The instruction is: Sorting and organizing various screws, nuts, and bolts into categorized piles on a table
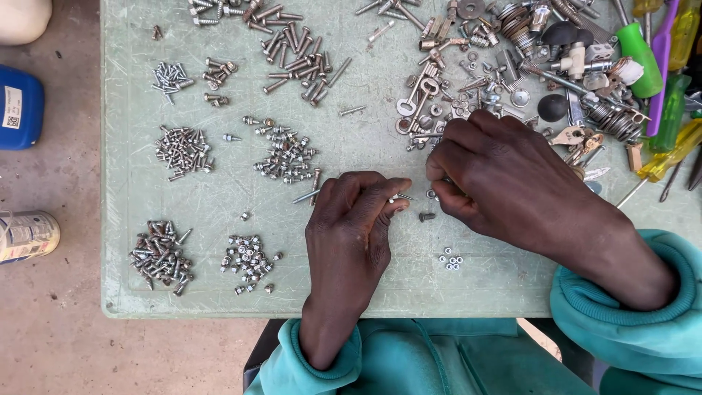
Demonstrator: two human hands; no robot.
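Two hands over green table [131, 190], left hand [349, 234] grip pinching small screw [401, 197], right hand [504, 179] grip (contents hidden) curled.

My pale green bench [365, 146] carries sorted heaps of silver screws [183, 151], longer bolts [296, 55], a few small nuts [450, 260], old keys [417, 95], and mixed hardware beside coloured screwdriver handles [662, 88] at right.

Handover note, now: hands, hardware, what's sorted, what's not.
Left hand: fingertips pinch a small screw.
Right hand: fingers curled on the table; whether it holds anything cannot be told.
Done: separate screw piles to the left; a few nuts set near the front.
Left: mixed heap of keys, washers and fittings behind the right hand; one dark screw loose between the hands.
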